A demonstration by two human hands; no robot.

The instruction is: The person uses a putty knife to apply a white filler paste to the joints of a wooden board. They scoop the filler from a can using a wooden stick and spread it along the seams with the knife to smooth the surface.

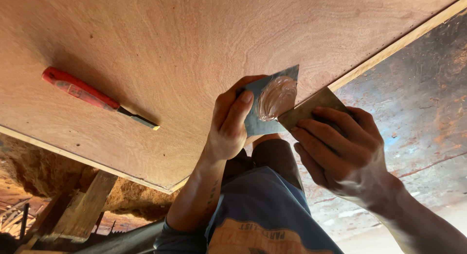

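Head view: we see left hand (228, 122) pinching grey metal plate (265, 110), thumb and fingers clamped on its left edge. Blob of pinkish putty (276, 97) sits on plate face. Right hand (335, 149) closed round scraper (311, 108), blade edge touching putty blob. Both held just over edge of plywood sheet (194, 49). Red-handled chisel (92, 96) lies on plywood, well apart to left. Wooden trestle (82, 210) shows below sheet.
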